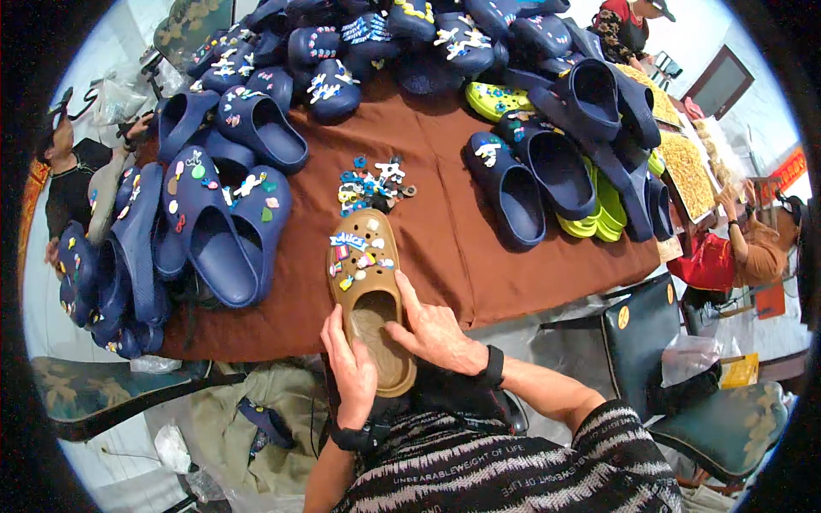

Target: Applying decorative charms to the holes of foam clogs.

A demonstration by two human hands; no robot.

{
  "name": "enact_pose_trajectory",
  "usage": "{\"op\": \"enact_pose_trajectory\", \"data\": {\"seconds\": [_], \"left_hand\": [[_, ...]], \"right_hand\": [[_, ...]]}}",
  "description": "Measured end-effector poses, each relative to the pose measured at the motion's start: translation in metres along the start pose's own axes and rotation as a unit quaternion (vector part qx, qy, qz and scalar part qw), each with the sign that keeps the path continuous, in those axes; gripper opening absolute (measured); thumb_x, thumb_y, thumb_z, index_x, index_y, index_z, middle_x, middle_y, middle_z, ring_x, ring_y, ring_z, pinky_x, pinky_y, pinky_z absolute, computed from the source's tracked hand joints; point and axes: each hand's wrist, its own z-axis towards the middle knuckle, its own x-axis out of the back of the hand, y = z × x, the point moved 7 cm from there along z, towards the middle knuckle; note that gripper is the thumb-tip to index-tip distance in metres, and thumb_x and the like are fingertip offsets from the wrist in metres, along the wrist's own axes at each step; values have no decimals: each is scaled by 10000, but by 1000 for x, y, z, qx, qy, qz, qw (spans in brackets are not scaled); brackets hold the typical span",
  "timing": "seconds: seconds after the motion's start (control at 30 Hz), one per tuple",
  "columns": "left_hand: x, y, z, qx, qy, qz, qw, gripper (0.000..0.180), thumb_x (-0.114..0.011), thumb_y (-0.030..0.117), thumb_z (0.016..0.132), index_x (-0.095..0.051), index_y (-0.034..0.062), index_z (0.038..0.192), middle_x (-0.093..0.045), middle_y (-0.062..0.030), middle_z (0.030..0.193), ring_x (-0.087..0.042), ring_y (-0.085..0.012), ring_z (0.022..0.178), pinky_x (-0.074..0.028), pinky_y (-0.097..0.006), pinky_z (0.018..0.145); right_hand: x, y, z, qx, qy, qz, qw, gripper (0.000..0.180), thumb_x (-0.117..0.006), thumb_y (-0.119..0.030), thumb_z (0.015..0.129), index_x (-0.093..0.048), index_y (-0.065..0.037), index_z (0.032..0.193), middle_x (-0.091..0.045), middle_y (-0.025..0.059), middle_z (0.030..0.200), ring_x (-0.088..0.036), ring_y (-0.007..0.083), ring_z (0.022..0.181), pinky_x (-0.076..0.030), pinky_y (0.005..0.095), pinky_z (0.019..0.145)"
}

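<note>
A tan clog (366, 280) with its toe pointing away lies at the table's near edge, its heel reaching out over my lap. Several colourful shoe charms are set in the holes of its upper; other holes are bare. My left hand (352, 376) grips the clog's left side, fingers along the rim. On the other side my right hand (438, 335) holds the rim, with its thumb inside the opening. Just beyond the toe is a small pile of loose charms (374, 185) in blue, white and black.
Navy clogs with charms are heaped on the left (224, 248) and along the far side of the brown-clothed table (530, 286). More navy clogs (522, 201) and lime green clogs (605, 209) lie right. Chairs (641, 342) stand nearby; other people are around.
</note>
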Motion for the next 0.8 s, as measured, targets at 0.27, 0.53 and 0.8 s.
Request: {"op": "enact_pose_trajectory", "data": {"seconds": [0.27,0.53,0.8], "left_hand": [[-12,10,-24,44,-90,-120,988,434,-504,83,980,-464,-22,1399,-479,-214,1395,-504,-334,1236,-432,-390,1015],[-14,9,-33,-22,-120,-15,992,289,-509,91,965,-594,-15,1220,-549,-198,1316,-515,-356,1238,-370,-411,1098],[-21,16,-37,-77,-127,63,987,284,-557,89,934,-599,-1,1200,-556,-192,1288,-483,-370,1254,-354,-446,1103]], "right_hand": [[53,10,-2,90,25,-26,995,580,-561,-131,880,-380,5,1414,-665,271,844,-644,452,706,-512,540,637],[169,39,-27,19,169,-44,984,519,-557,-123,898,-421,-80,1397,-657,254,869,-675,427,756,-546,491,665],[254,75,-49,13,282,-15,959,460,-530,-50,910,-488,-48,1368,-670,205,1044,-685,313,966,-528,383,863]]}}
